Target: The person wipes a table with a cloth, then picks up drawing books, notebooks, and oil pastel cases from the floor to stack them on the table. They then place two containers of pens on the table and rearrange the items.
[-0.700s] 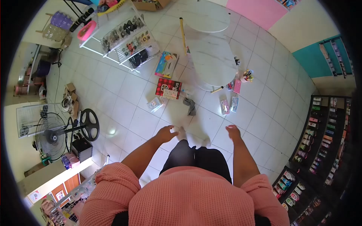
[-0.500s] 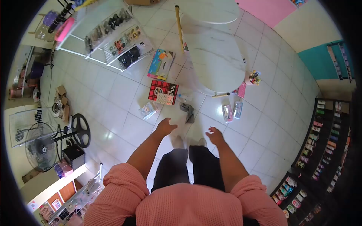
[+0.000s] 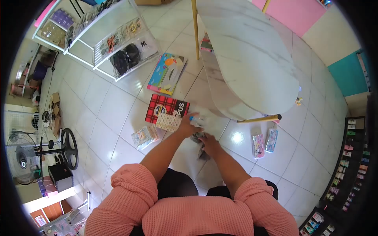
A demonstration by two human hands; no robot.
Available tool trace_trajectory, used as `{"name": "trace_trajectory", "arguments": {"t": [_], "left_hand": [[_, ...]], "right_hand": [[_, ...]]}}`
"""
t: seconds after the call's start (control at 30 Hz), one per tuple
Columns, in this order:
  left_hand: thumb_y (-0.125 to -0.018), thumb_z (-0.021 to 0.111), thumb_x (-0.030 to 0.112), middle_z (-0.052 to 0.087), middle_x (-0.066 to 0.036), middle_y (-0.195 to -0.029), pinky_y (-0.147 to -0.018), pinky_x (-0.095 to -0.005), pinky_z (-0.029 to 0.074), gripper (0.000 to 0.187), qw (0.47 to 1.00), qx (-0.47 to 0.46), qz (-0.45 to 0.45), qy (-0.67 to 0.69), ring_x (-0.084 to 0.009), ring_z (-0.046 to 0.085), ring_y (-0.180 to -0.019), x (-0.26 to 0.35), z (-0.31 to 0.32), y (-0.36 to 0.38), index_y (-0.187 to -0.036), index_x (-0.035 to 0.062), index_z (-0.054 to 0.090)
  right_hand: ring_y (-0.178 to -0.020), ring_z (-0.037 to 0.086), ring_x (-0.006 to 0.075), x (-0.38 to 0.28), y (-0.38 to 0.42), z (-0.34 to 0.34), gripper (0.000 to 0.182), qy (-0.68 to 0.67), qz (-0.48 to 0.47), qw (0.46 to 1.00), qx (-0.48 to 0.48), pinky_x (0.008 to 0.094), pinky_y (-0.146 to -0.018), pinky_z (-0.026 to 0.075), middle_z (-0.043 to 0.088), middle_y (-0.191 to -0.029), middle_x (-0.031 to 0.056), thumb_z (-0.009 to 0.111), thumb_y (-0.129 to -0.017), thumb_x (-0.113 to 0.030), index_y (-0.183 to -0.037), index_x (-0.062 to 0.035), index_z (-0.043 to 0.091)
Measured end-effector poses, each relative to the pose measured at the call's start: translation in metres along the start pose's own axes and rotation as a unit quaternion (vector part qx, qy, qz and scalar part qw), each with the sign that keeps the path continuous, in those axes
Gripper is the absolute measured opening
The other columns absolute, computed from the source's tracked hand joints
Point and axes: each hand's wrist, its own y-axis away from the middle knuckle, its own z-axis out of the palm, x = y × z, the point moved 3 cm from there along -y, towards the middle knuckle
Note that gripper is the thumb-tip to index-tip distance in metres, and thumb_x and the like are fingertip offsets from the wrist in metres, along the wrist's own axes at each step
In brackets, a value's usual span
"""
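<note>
From the head view, can read white letters "PUS" on the red plaid pack (image 3: 156, 106) at 10 o'clock, and a dark "NY" on a white cap (image 3: 148, 50) up at 11, inside the white rack (image 3: 88, 46). On the colourful picture book (image 3: 167, 74) at 11, can see pictures but read no words.

Near the centre, can see the left hand (image 3: 186, 126) at the clear bottle (image 3: 199, 121) with a blue cap (image 3: 191, 118), fingers curved; cannot tell whether gripping or merely touching. At 5 o'clock, can see the right hand (image 3: 211, 144) touching the grey cloth (image 3: 202, 154), low over or on the tiled floor (image 3: 236, 157); cannot tell how firmly closed. Can also see a dotted item (image 3: 168, 122) lying over the plaid pack, a clear-wrapped packet (image 3: 143, 137) at 8, and pink (image 3: 258, 146) and blue packets (image 3: 271, 140) side by side toward 4. Between 1 and 2, must look past a marble-patterned table (image 3: 252, 59), blocking much floor, with a gold leg (image 3: 260, 118) toward 3.

Cannot make out any letters ahead of "PUS", nor labels on the black shelves (image 3: 338, 177), cropped by the dark border at 4. Find bottle and cloth partly covered by fingers.
</note>
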Motion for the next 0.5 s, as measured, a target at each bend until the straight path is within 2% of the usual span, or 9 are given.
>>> {"name": "trace_trajectory", "arguments": {"t": [0.03, 0.07, 0.1, 0.13, 0.17, 0.23, 0.33, 0.4, 0.5], "left_hand": [[-0.057, 0.088, 0.021, 0.068, -0.014, -0.099, -0.079, -0.0337, 0.054, 0.072, 1.000, 0.000, 0.013, -0.001, -0.0251, 0.068, -0.090, 0.005, 0.001, -0.001, -0.119, 0.0025, 0.058], [-0.061, 0.086, 0.020, 0.069, -0.012, -0.097, -0.077, -0.0322, 0.054, 0.062, 0.999, 0.017, -0.030, 0.012, -0.0226, 0.068, -0.088, 0.009, 0.004, 0.006, -0.115, 0.0031, 0.060], [-0.064, 0.085, 0.019, 0.069, -0.011, -0.094, -0.075, -0.0306, 0.054, 0.053, 0.996, 0.033, -0.078, 0.027, -0.0201, 0.068, -0.086, 0.009, 0.007, 0.013, -0.111, 0.0037, 0.063], [-0.064, 0.085, 0.019, 0.069, -0.011, -0.094, -0.075, -0.0306, 0.054, 0.053, 0.996, 0.031, -0.077, 0.032, -0.0201, 0.068, -0.086, 0.013, 0.009, 0.015, -0.111, 0.0037, 0.063], [-0.068, 0.084, 0.022, 0.069, -0.010, -0.093, -0.073, -0.0311, 0.054, 0.045, 0.995, 0.043, -0.082, -0.040, -0.0197, 0.068, -0.084, 0.016, 0.007, 0.015, -0.105, 0.0044, 0.065], [-0.073, 0.080, 0.027, 0.069, -0.010, -0.091, -0.069, -0.0324, 0.053, 0.030, 0.978, 0.063, -0.077, -0.182, -0.0198, 0.068, -0.081, 0.025, 0.004, 0.021, -0.091, 0.0056, 0.069], [-0.073, 0.080, 0.025, 0.069, -0.011, -0.089, -0.067, -0.0330, 0.052, 0.029, 0.963, 0.054, -0.045, -0.262, -0.0207, 0.068, -0.078, 0.025, 0.004, 0.011, -0.091, 0.0050, 0.068], [-0.073, 0.079, 0.025, 0.069, -0.011, -0.084, -0.067, -0.0331, 0.051, 0.028, 0.963, 0.047, -0.001, -0.267, -0.0216, 0.068, -0.074, 0.029, 0.003, 0.006, -0.090, 0.0052, 0.068], [-0.074, 0.078, 0.027, 0.068, -0.009, -0.077, -0.066, -0.0316, 0.051, 0.028, 0.978, -0.031, -0.035, -0.205, -0.0195, 0.066, -0.069, 0.042, 0.004, 0.007, -0.090, 0.0059, 0.069]], "right_hand": [[-0.113, 0.053, 0.0340, 0.009, -0.007, 0.012, 0.043, -0.068, -0.045, 0.997, 0.010, 0.0426, -0.089, 0.049, 0.055, -0.124, 0.0153, 0.075, -0.072, -0.013, -0.113, -0.0176, 0.063], [-0.113, 0.053, 0.0340, 0.011, -0.004, 0.009, 0.043, -0.061, -0.046, 0.997, 0.018, 0.0426, -0.089, 0.049, 0.055, -0.124, 0.0153, 0.075, -0.072, -0.013, -0.113, -0.0176, 0.063], [-0.101, 0.058, 0.0325, 0.008, 0.005, 0.003, 0.035, -0.086, -0.034, 0.996, 0.003, 0.0411, -0.083, 0.049, 0.060, -0.107, 0.0145, 0.076, -0.070, -0.014, -0.103, -0.0133, 0.065], [-0.090, 0.063, 0.0309, 0.006, 0.015, -0.003, 0.028, -0.111, -0.021, 0.993, -0.016, 0.0396, -0.078, 0.050, 0.066, -0.090, 0.0137, 0.077, -0.068, -0.015, -0.093, -0.0090, 0.066], [-0.090, 0.063, 0.0309, 0.006, 0.023, -0.011, 0.028, -0.107, -0.017, 0.994, -0.015, 0.0396, -0.078, 0.050, 0.066, -0.090, 0.0137, 0.077, -0.068, -0.015, -0.093, -0.0090, 0.066], [-0.077, 0.064, 0.0293, -0.004, 0.050, -0.044, 0.021, -0.181, 0.020, 0.982, 0.049, 0.0392, -0.071, 0.050, 0.065, -0.076, 0.0121, 0.077, -0.066, -0.016, -0.079, -0.0076, 0.065], [-0.074, 0.063, 0.0276, -0.002, 0.066, -0.083, 0.019, -0.178, 0.078, 0.981, -0.015, 0.0383, -0.067, 0.049, 0.063, -0.074, 0.0122, 0.075, -0.064, -0.016, -0.074, -0.0068, 0.060], [-0.074, 0.062, 0.0268, 0.016, 0.067, -0.093, 0.020, -0.174, 0.068, 0.982, -0.014, 0.0379, -0.067, 0.049, 0.063, -0.075, 0.0119, 0.073, -0.065, -0.015, -0.076, -0.0071, 0.059], [-0.074, 0.061, 0.0254, 0.034, 0.072, -0.115, 0.023, -0.178, 0.066, 0.982, -0.009, 0.0371, -0.066, 0.049, 0.063, -0.079, 0.0111, 0.070, -0.065, -0.013, -0.083, -0.0083, 0.056]]}}
